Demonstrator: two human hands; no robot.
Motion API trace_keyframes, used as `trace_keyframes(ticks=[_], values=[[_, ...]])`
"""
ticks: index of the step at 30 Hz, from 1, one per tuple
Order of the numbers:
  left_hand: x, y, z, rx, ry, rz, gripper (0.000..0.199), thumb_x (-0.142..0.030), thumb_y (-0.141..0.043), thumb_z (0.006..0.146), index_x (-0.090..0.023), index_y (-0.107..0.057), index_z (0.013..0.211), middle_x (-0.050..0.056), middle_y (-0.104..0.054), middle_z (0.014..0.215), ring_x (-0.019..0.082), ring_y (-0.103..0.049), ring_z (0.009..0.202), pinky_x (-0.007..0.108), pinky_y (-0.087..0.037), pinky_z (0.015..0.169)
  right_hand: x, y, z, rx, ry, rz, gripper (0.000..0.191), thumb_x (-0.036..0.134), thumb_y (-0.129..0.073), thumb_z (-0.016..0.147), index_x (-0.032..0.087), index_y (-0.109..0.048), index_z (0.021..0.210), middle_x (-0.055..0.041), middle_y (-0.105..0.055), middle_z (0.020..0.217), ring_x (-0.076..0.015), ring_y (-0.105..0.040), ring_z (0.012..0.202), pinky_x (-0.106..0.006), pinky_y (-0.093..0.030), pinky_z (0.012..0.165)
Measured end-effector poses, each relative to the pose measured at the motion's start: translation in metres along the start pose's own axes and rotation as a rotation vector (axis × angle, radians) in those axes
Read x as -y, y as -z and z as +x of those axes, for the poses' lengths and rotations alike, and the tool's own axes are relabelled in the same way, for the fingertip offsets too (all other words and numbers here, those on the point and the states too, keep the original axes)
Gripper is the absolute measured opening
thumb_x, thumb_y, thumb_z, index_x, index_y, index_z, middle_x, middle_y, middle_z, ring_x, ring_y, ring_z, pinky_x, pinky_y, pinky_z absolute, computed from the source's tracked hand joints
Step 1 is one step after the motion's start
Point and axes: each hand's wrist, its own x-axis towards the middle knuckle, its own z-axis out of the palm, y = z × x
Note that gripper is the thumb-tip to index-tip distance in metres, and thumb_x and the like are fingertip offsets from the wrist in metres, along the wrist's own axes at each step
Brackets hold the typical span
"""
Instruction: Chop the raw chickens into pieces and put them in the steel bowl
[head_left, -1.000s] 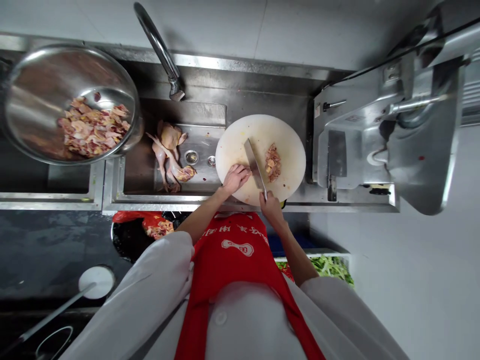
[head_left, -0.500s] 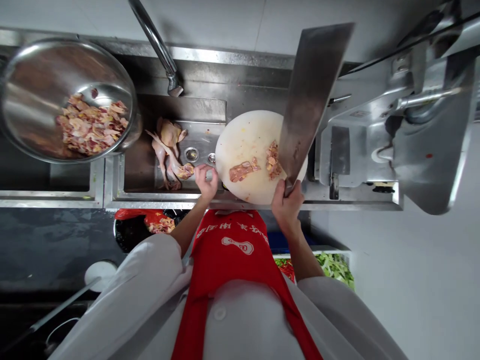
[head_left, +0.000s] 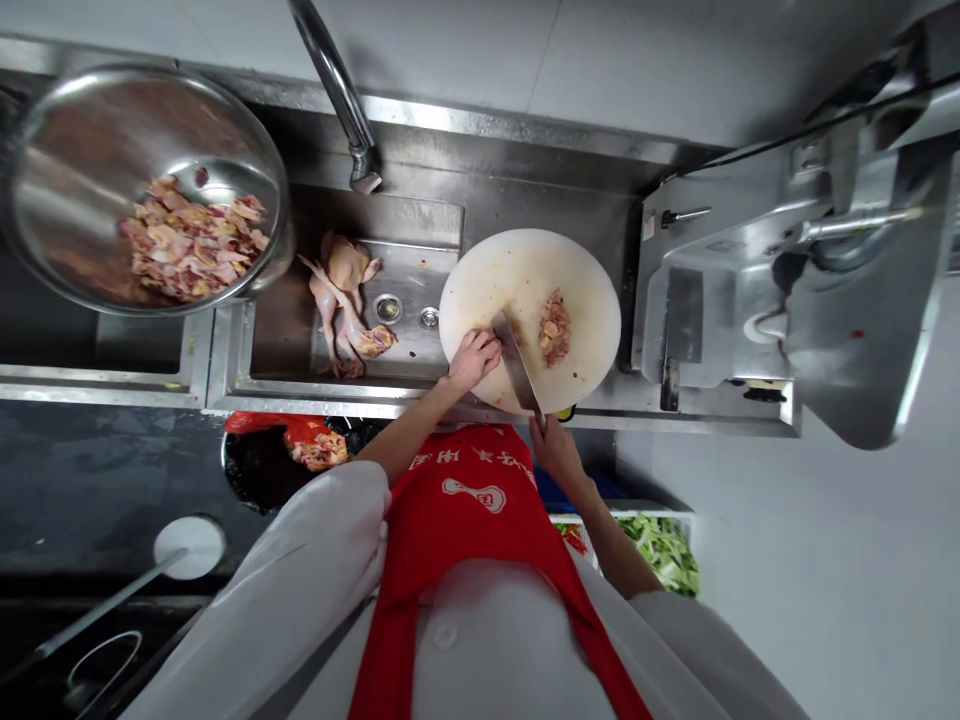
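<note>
My right hand (head_left: 555, 447) is wrapped round the handle of a cleaver (head_left: 519, 368), whose blade is down at the round white cutting board (head_left: 592, 270). Just left of the blade, my left hand (head_left: 476, 358) presses on the board with curled fingers. It covers a piece of chicken, which is mostly hidden by the fingers and the blade. To the right of the cleaver lies a small heap of chopped chicken (head_left: 554, 330).
Left of the board, a whole plucked bird (head_left: 346, 268) lies in the sink (head_left: 420, 215) below a faucet (head_left: 352, 120). A big steel bowl (head_left: 75, 190) holds chopped meat (head_left: 191, 245). At right stands a slicing machine (head_left: 750, 250) with another cleaver (head_left: 681, 320) on it.
The cleaver has come down from a raised position onto the board. My left hand has moved right from the board's edge onto the chicken piece.
</note>
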Motion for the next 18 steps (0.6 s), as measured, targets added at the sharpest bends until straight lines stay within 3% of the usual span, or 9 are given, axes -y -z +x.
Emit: trace_keyframes(ticks=[2, 5, 7, 9, 12, 14, 16, 18], values=[[0.001, 0.0, 0.001, 0.002, 0.004, -0.017, 0.018, -0.028, -0.051, 0.096, -0.023, -0.067, 0.103, 0.008, -0.059, 0.108, 0.024, -0.052, 0.106, 0.043, -0.048, 0.095, -0.005, -0.004, -0.001, -0.001, -0.008, 0.007, 0.033, 0.043, -0.038, 0.102, 0.017, -0.058, 0.098, -0.0107, -0.07, 0.082, -0.0227, -0.066, 0.075, -0.028, -0.037, 0.064], [-0.001, 0.002, 0.0, 0.005, 0.005, -0.024, 0.017, -0.03, -0.052, 0.095, -0.025, -0.067, 0.103, 0.008, -0.06, 0.109, 0.024, -0.054, 0.107, 0.045, -0.047, 0.095, 0.011, 0.001, 0.034, -0.067, 0.045, 0.064, 0.034, 0.042, -0.038, 0.102, 0.016, -0.059, 0.098, -0.0131, -0.071, 0.088, -0.0229, -0.067, 0.082, -0.028, -0.039, 0.068], [-0.003, 0.009, -0.005, -0.031, 0.008, -0.009, 0.017, -0.033, -0.058, 0.093, -0.025, -0.067, 0.105, 0.008, -0.061, 0.112, 0.025, -0.054, 0.112, 0.048, -0.044, 0.098, 0.026, 0.016, 0.061, -0.098, 0.087, 0.127, 0.035, 0.042, -0.038, 0.102, 0.016, -0.061, 0.097, -0.0135, -0.071, 0.09, -0.0229, -0.067, 0.086, -0.028, -0.041, 0.07], [-0.003, 0.021, -0.014, -0.15, 0.074, 0.003, 0.019, -0.035, -0.061, 0.091, -0.024, -0.066, 0.106, 0.008, -0.062, 0.114, 0.026, -0.053, 0.116, 0.049, -0.041, 0.101, 0.036, 0.038, 0.074, -0.133, 0.113, 0.154, 0.037, 0.045, -0.04, 0.101, 0.017, -0.063, 0.096, -0.013, -0.071, 0.087, -0.0244, -0.068, 0.086, -0.028, -0.042, 0.071], [-0.002, 0.043, -0.033, -0.436, 0.251, 0.007, 0.015, -0.034, -0.058, 0.093, -0.023, -0.064, 0.101, 0.01, -0.061, 0.111, 0.026, -0.055, 0.113, 0.047, -0.042, 0.099, 0.044, 0.064, 0.056, -0.315, 0.116, 0.165, 0.041, 0.05, -0.039, 0.1, 0.015, -0.062, 0.103, -0.0135, -0.07, 0.083, -0.0275, -0.067, 0.082, -0.032, -0.043, 0.07], [-0.001, 0.053, -0.041, -0.563, 0.314, 0.008, 0.015, -0.034, -0.056, 0.093, -0.022, -0.063, 0.099, 0.011, -0.06, 0.109, 0.026, -0.056, 0.109, 0.047, -0.043, 0.098, 0.047, 0.067, 0.035, -0.477, 0.113, 0.201, 0.045, 0.05, -0.034, 0.101, 0.014, -0.059, 0.112, -0.0152, -0.07, 0.087, -0.0285, -0.067, 0.084, -0.033, -0.044, 0.071], [-0.002, 0.055, -0.04, -0.547, 0.306, 0.003, 0.014, -0.034, -0.057, 0.093, -0.023, -0.063, 0.099, 0.011, -0.06, 0.108, 0.027, -0.055, 0.11, 0.049, -0.042, 0.099, 0.052, 0.056, 0.023, -0.527, 0.114, 0.224, 0.046, 0.048, -0.03, 0.102, 0.012, -0.056, 0.116, -0.0166, -0.07, 0.092, -0.0282, -0.067, 0.088, -0.033, -0.044, 0.072], [-0.005, 0.047, -0.033, -0.401, 0.227, -0.011, 0.014, -0.034, -0.059, 0.091, -0.023, -0.064, 0.098, 0.01, -0.061, 0.109, 0.028, -0.053, 0.114, 0.05, -0.041, 0.101, 0.059, 0.036, 0.025, -0.38, 0.1, 0.168, 0.044, 0.045, -0.031, 0.103, 0.012, -0.058, 0.112, -0.0168, -0.07, 0.089, -0.0272, -0.068, 0.085, -0.032, -0.043, 0.07]])
